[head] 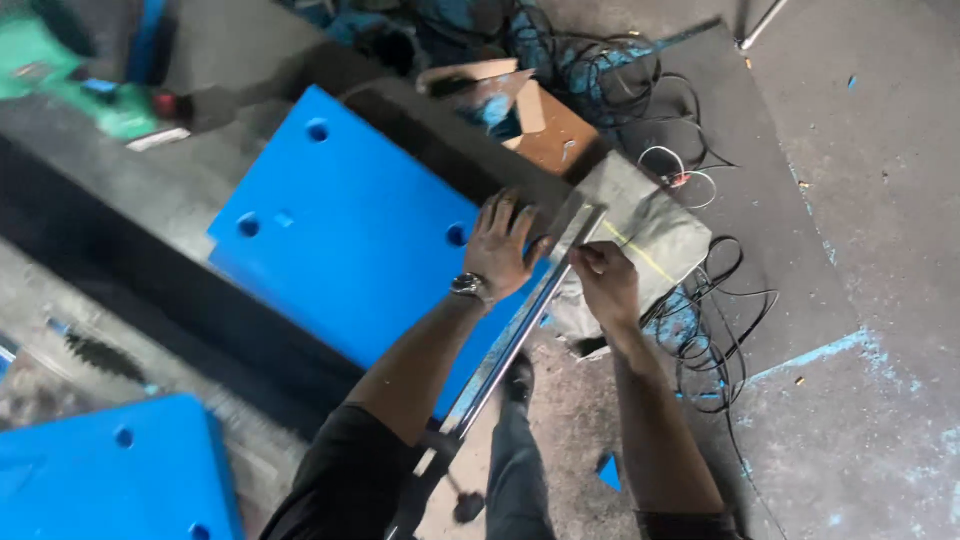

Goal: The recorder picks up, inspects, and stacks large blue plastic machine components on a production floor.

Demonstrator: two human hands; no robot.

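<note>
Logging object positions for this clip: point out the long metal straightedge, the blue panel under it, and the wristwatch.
Metal straightedge [520, 330], head view, middle of its shiny length.
Blue panel [340, 230], head view, bare flat face between the holes.
Wristwatch [468, 286], head view, the dial on the left wrist.

The panel [350, 235] under my left hand [500, 250] is bright blue with round holes; another blue one [110, 470] lies lower left. The bar [520, 325] I hold is shiny silver. The slab [650, 235] is grey with a yellow line. My sleeves [345, 480] are black, the floor [880, 200] grey with blue flecks.
</note>
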